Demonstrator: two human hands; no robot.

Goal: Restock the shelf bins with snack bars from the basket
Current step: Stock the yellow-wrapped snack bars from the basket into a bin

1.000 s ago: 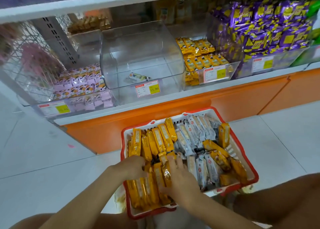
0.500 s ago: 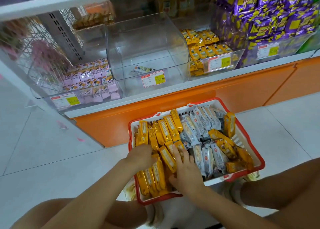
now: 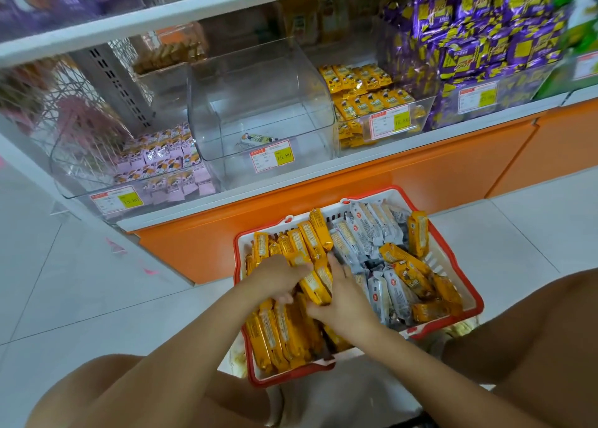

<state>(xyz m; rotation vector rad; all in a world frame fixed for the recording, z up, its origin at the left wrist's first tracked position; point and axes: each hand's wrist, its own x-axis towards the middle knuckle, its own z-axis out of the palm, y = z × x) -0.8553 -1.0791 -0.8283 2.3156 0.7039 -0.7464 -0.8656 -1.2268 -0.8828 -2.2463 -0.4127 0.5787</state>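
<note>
now the tag on the clear middle bin is reading 15.80, and one small packet is lying inside. another tag, to the right, is showing 18.80. the basket on the floor is holding yellow bars and silver bars. both the left hand and right hand are gripping yellow bars in it.

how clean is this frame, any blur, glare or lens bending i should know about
Head view: the wide-angle lens slants the shelf and stretches the frame edges; purple packs at top right are smeared by motion blur; the clear bin carries pale reflections; basket and bars read sharp; light is even, shadows soft.
</note>
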